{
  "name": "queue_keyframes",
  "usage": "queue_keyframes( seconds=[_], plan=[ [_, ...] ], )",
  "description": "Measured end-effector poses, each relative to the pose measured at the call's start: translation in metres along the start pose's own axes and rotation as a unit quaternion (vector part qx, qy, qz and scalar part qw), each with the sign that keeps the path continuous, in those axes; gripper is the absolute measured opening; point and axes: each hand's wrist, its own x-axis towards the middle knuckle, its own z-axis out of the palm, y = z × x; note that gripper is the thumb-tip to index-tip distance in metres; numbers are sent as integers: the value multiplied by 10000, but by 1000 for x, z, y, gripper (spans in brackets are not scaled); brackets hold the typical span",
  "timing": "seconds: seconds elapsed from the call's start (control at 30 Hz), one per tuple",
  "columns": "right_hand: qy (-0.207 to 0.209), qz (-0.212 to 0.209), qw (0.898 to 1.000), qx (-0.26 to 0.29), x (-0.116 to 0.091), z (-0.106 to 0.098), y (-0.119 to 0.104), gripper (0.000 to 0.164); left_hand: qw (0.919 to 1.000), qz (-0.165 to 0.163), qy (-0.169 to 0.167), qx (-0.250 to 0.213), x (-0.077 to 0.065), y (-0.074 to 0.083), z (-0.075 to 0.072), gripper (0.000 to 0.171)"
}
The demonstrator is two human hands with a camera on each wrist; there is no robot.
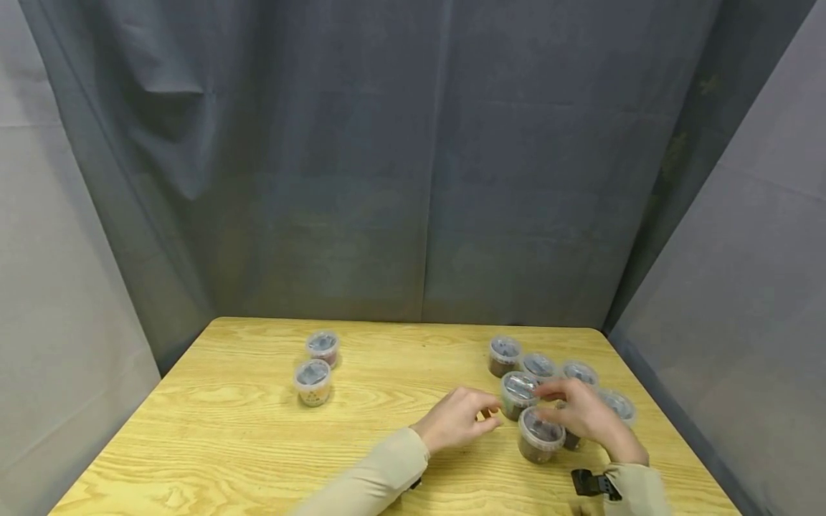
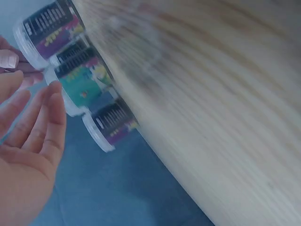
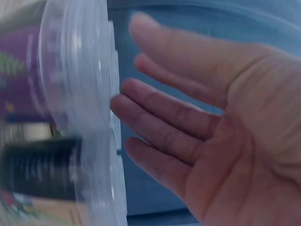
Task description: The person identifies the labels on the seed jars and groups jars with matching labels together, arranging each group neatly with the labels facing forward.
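Observation:
Several small lidded plastic tubs with clear lids and dark contents stand in a cluster at the table's right. My left hand is just left of a green-labelled tub, fingers loosely bent and nothing held; the left wrist view shows its label. Over the cluster, behind and right of the front tub, hovers my right hand. In the right wrist view its fingers are spread beside the lids of a purple-labelled tub and a black-labelled tub, gripping neither. Part of the cluster is hidden behind this hand.
Two more tubs stand at the left of the wooden table: a pale-labelled tub and, behind it, a tub with reddish contents. A dark curtain hangs behind the table, with light panels on both sides.

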Motion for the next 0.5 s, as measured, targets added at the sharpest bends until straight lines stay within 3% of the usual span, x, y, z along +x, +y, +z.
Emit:
queue_keyframes(
  seconds=[0.23,0.5],
  plan=[
    [-610,-24,9981,-121,-3,-9,9,46,9992,122,-347,152,12,12,10,29],
    [-1053,-648,9921,-212,-7,-8,16,50,9986,169,-403,286,18,18,20,25]
  ],
)
